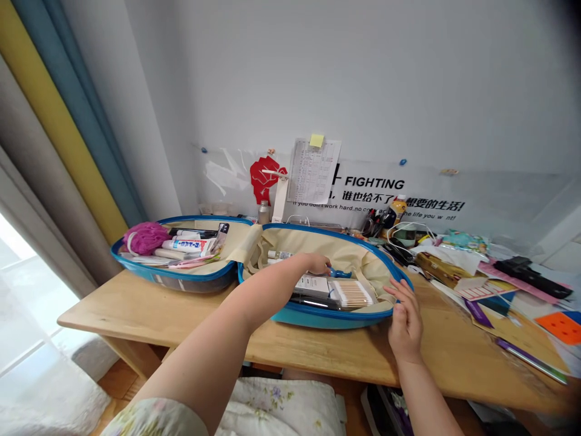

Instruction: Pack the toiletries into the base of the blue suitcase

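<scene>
The person's left grip reaches into the right half of an open hard-shell suitcase with a glossy blue rim and cream fabric lining. Its fingers are bunched at a small blue-handled item that sticks out just beyond them, but I cannot tell whether they are clamped on it. The right grip is well apart from the left, its fingers spread and curled, touching the outer blue rim.

Just below the left grip lie a white carton, a slim black case and, toward the right grip, a clear pack of cotton swabs. Far left of both grips, the suitcase's other half holds a fluffy magenta bath puff and a white toothpaste tube.

The suitcase lies flat on a pale wooden tabletop. A strip of wood runs between its near rim and the front edge, which passes just below the right grip. Right of that grip, loose papers and a black pouch crowd the wood.
</scene>
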Available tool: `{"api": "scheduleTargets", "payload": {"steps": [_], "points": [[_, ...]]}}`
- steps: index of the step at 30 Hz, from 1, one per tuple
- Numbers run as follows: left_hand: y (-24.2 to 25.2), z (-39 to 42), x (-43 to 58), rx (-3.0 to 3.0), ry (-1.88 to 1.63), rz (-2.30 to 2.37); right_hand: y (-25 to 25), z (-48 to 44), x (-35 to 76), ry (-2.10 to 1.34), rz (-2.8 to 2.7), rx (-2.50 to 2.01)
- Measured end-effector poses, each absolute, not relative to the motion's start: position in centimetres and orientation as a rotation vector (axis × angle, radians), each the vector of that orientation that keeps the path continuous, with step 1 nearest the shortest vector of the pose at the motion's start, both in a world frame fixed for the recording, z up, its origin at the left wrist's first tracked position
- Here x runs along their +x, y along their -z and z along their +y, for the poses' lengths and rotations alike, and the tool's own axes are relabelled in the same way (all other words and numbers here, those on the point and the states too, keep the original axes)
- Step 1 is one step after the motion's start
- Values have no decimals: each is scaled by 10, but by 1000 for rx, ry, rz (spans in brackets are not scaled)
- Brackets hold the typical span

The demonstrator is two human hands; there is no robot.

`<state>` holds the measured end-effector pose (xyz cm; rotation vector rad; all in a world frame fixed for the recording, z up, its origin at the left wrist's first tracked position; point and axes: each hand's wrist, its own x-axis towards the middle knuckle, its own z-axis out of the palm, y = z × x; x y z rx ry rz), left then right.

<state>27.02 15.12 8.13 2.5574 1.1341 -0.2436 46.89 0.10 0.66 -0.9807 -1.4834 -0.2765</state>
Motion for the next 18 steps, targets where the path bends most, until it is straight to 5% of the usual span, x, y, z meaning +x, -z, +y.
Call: {"api": "scheduleTargets", "payload": {"steps": [12,18], "points": [[-161,175,161,2537,-173,1551,-10,1,466,257,-1465,-982],[-162,170,-2,2316,88,2080,-11,1,466,254,-1454,-994]]}}
